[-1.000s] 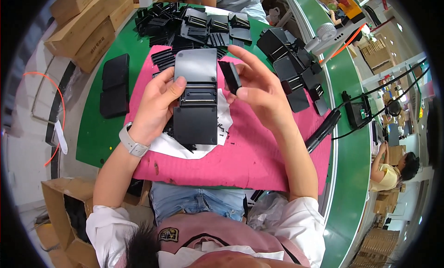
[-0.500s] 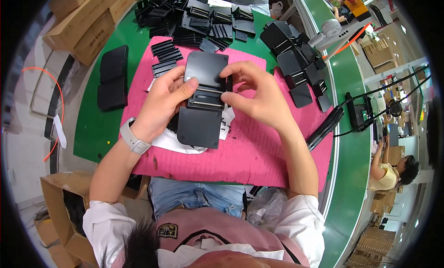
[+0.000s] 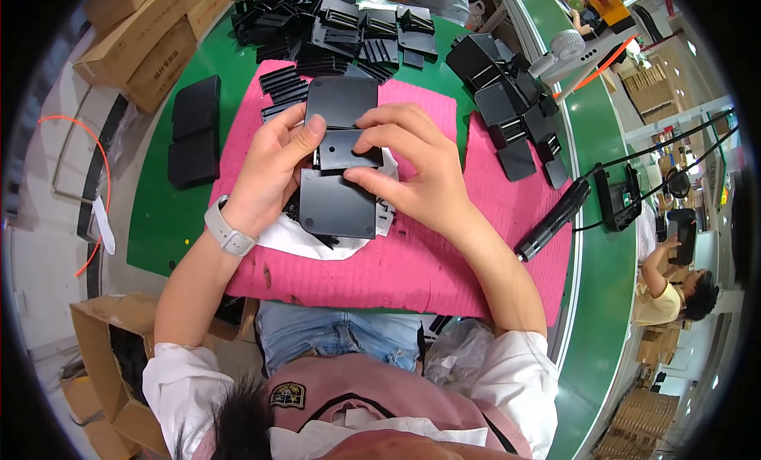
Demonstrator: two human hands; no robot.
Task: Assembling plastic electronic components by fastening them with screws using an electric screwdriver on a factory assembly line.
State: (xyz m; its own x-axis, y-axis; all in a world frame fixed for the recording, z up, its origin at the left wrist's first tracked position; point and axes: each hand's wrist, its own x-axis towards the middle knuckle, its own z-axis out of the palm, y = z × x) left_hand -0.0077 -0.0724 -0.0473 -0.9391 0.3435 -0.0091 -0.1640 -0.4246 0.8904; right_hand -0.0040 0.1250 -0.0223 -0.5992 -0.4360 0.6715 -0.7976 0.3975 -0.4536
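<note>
Both my hands hold a black folding plastic part (image 3: pixel 339 198) made of flat square panels, above a pink mat (image 3: pixel 444 254). My left hand (image 3: pixel 269 170) grips its left side, thumb pressed on the small middle panel (image 3: pixel 342 149). My right hand (image 3: pixel 416 166) grips the right side, fingers curled over that same middle panel. The upper panel (image 3: pixel 341 101) points away from me. A white sheet (image 3: pixel 305 239) lies under the part on the mat.
Several black plastic parts are heaped at the far edge (image 3: pixel 333 24) and at the right (image 3: pixel 507 95). Two black panels (image 3: pixel 194 131) lie on the green table at left. A black electric screwdriver (image 3: pixel 553 219) rests at right. Cardboard boxes (image 3: pixel 139 40) stand far left. Another person (image 3: pixel 674 289) sits at right.
The part has been lowered toward me and flattened, and my right hand's fingers have moved onto its middle panel. My left thumb has slid onto that panel too.
</note>
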